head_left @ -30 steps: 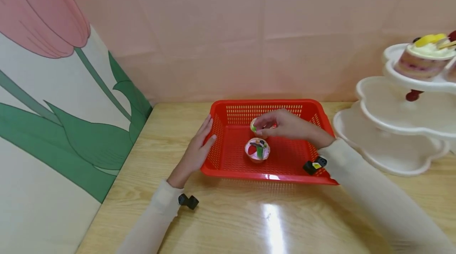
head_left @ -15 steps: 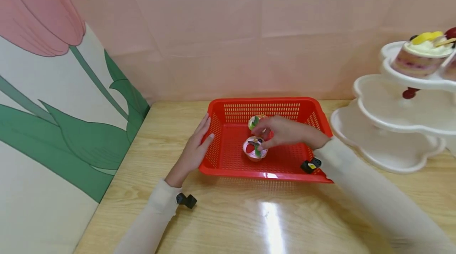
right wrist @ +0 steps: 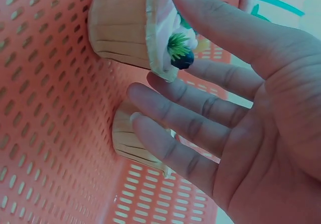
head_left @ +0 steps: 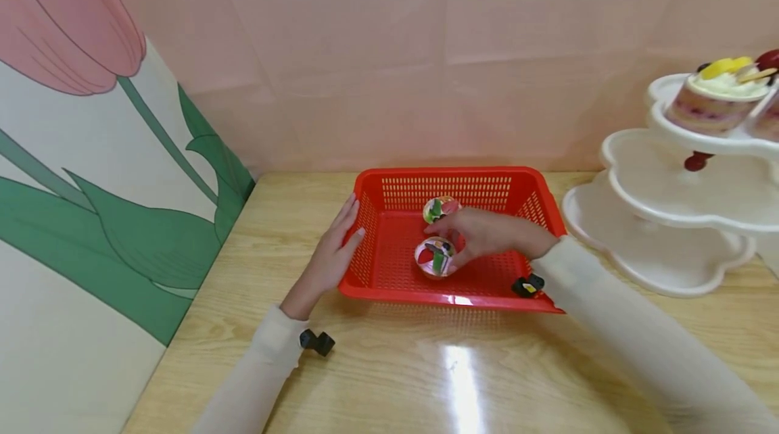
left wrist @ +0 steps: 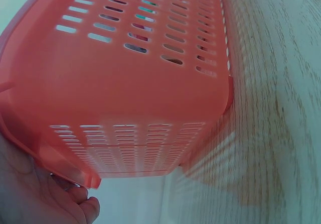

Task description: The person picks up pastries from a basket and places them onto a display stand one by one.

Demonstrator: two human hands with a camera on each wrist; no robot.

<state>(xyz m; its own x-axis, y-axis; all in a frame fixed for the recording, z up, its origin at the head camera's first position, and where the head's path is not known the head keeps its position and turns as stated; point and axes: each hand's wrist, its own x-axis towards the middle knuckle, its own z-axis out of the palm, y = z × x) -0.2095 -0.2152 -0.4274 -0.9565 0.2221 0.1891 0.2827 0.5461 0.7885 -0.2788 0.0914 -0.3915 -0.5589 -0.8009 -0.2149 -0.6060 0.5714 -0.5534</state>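
Observation:
Two toy-like cupcakes stand in a red basket (head_left: 383, 293) with slotted walls. The near cupcake (head_left: 428, 265) has pale pink cream with red, green and dark toppings; the far cupcake (head_left: 437, 209) shows green and red toppings. My right hand (head_left: 483, 234) is over the basket, its thumb and fingers spread about the near cupcake's right side. In the right wrist view, the thumb is at the near cupcake's (right wrist: 123, 25) top rim, while the loosely bent fingers reach between both brown pleated cups. My left hand (head_left: 331, 255) rests on the basket's left rim, fingers extended.
On the right, a white tiered stand (head_left: 657, 197) bears layered dessert cups (head_left: 715, 106) on its top tier. The basket stands on a wooden table (head_left: 377, 366). Behind it hangs a pink cloth (head_left: 365, 82), with a tulip-printed panel (head_left: 73, 218) on the left.
My right hand has moved from the far cupcake toward the near one, uncovering the far cupcake's top. My left hand stays on the basket rim. The view has shifted slightly.

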